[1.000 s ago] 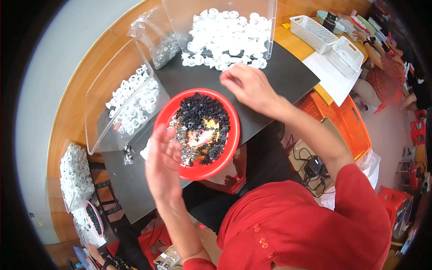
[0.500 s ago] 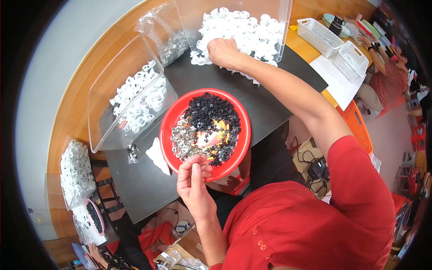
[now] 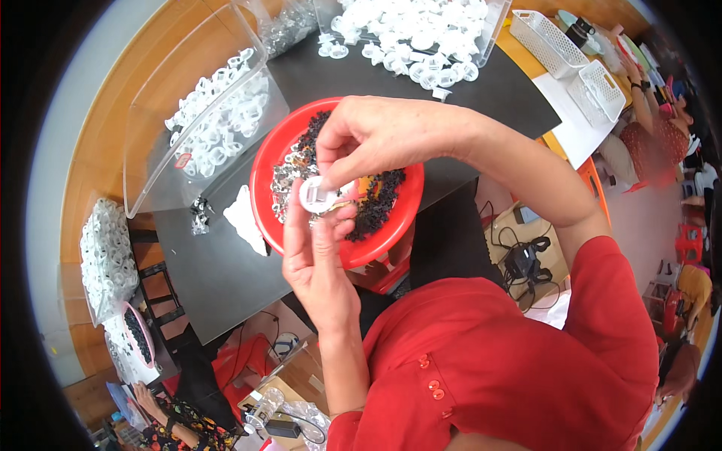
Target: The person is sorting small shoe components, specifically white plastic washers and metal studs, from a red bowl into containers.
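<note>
A small white round plastic part [image 3: 316, 197] with a squarish opening in its middle is held above the red tray [image 3: 268, 233]. My right hand [image 3: 383, 139] pinches its upper edge, the wrist bent over the tray. From below, my left hand [image 3: 323, 274] closes fingers and thumb around the same part; whether something smaller is also between those fingertips is hidden. Inside the tray lie many small black pieces [image 3: 380, 207] and a heap of small shiny metal pieces [image 3: 284, 177], partly covered by my hands.
A clear bin of white rings [image 3: 218, 124] stands left of the tray. Many white round parts [image 3: 421, 37] spill from another clear bin at the back. White tissue [image 3: 244, 218] lies beside the tray. White baskets [image 3: 549, 45] and a co-worker [image 3: 654, 143] are at the right.
My right hand has come back from the heap of white parts to the tray, bringing one white part to my left hand. The view has shifted slightly.
</note>
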`<action>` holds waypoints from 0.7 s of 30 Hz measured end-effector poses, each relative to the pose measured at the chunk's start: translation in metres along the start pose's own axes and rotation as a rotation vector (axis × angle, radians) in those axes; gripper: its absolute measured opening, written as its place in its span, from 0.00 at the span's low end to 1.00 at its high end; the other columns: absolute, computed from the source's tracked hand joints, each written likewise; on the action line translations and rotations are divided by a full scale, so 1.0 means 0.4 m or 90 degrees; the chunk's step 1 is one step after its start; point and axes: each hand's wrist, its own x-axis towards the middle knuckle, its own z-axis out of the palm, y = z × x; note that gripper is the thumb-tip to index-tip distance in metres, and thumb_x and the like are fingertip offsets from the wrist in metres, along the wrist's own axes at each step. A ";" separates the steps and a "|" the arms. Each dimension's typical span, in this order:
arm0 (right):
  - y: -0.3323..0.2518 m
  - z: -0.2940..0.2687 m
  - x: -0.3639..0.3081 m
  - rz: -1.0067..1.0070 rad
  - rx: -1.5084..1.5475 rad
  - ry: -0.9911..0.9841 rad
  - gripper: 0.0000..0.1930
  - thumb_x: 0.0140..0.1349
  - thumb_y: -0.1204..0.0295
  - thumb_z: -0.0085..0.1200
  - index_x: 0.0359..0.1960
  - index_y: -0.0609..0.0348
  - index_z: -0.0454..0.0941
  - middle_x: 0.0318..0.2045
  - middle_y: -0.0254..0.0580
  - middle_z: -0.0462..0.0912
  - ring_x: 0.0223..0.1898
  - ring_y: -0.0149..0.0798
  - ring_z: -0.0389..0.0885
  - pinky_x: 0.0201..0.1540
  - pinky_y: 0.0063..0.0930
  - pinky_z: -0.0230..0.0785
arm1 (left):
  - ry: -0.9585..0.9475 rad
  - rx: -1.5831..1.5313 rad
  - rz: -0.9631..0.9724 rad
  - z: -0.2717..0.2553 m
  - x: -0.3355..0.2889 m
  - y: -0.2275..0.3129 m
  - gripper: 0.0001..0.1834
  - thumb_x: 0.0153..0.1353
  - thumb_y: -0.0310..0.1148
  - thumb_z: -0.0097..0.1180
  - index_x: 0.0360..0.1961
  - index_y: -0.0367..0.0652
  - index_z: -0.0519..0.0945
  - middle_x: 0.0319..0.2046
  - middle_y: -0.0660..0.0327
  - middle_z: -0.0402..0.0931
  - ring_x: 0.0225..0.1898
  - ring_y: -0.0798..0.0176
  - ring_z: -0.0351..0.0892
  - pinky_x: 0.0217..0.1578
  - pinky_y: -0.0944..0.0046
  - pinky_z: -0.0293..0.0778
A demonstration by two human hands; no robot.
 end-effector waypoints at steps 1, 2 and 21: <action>-0.010 0.007 0.000 0.008 0.010 0.000 0.12 0.56 0.67 0.58 0.27 0.66 0.81 0.21 0.34 0.79 0.25 0.24 0.74 0.29 0.21 0.66 | 0.010 -0.029 -0.003 -0.017 0.003 -0.006 0.23 0.68 0.28 0.48 0.63 0.33 0.64 0.49 0.53 0.75 0.42 0.64 0.81 0.43 0.70 0.77; -0.013 0.017 0.001 0.010 0.013 -0.001 0.12 0.56 0.67 0.58 0.27 0.66 0.81 0.21 0.34 0.79 0.25 0.24 0.74 0.29 0.21 0.66 | 0.016 -0.017 0.006 -0.029 0.001 -0.008 0.22 0.68 0.30 0.48 0.61 0.33 0.66 0.50 0.54 0.75 0.43 0.63 0.80 0.44 0.68 0.77; 0.115 0.130 0.060 -0.247 -0.435 0.206 0.09 0.55 0.71 0.56 0.39 0.53 0.81 0.37 0.40 0.77 0.39 0.46 0.78 0.42 0.38 0.67 | 0.089 -0.109 -0.012 -0.119 0.023 -0.001 0.20 0.64 0.28 0.54 0.57 0.38 0.69 0.48 0.58 0.72 0.47 0.67 0.75 0.48 0.66 0.76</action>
